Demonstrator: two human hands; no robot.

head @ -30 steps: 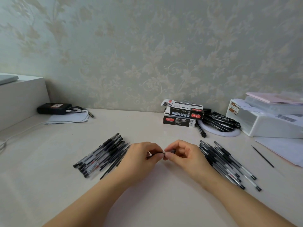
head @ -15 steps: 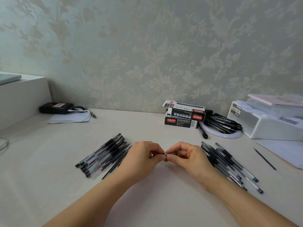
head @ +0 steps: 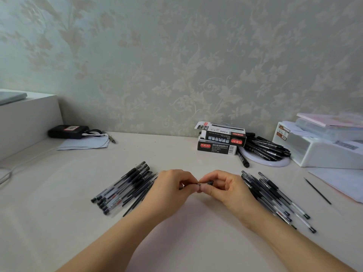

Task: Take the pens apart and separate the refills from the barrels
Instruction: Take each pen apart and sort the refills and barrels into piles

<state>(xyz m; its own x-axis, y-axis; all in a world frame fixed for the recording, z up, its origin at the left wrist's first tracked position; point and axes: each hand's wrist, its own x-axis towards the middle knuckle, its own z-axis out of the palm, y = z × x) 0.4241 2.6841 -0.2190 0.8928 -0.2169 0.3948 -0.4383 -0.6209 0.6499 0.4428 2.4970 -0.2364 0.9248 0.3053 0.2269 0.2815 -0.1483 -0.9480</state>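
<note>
Currently one pen [head: 205,182] is held above the table [head: 176,154], centre front, between both hands. Left hand [head: 172,186] is curled round one end, right hand [head: 225,186] is pinching the other end; fingertips of both meet at the joint. Most of the pen is hidden by the fingers, so it cannot be told whether the tip section is already loosened.

Risks, as judged:
- If the halves are pulled instead of unscrewed, the joint may release suddenly and the refill could be flung out or bent.
- Small parts (tip cone, possibly a spring) could be dropped and lost on the pale table, since the grip is only at the fingertips.
- Ink could be smeared on the fingers if the refill tip is gripped.
- Sorting could be mixed up: the left pile [head: 125,188] appears to hold barrels plus thin refills lying together, touching. The right pile [head: 275,199] looks like whole pens, just beside the right wrist, so it could be knocked by the forearm.
- A loose refill [head: 317,191] lies alone, well apart at the right near some paper [head: 343,181]; it could be overlooked or rolled off.

More pens are stacked on a white dish [head: 269,163] by the pen boxes [head: 220,141], so much work appears left.
</note>
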